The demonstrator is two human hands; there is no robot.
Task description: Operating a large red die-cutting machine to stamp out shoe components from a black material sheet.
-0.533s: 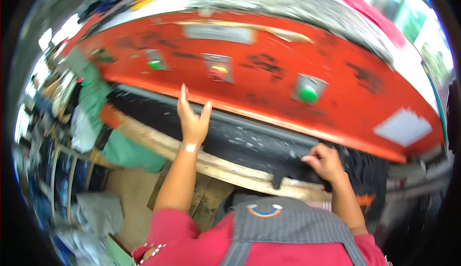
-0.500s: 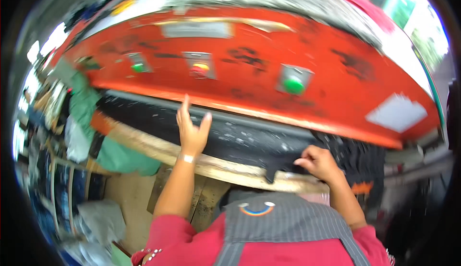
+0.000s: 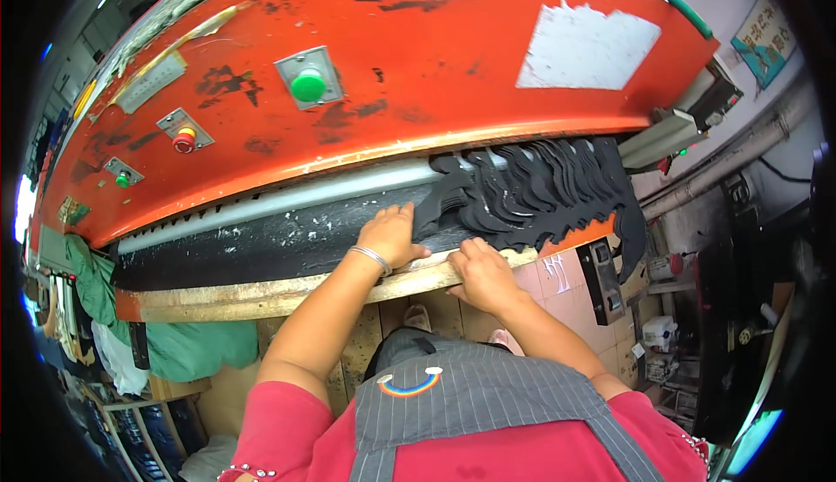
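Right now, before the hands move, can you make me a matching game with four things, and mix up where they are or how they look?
Things:
1. Left hand
2. Stacked cut pieces
3. Torn-edged patch
4. Rainbow

Clues:
A. White, on the orange-red panel
B. On the grey striped apron
C. Black, with wavy edges
D. Has a silvery bracelet at its wrist

Right pairs: 1-D, 2-C, 3-A, 4-B
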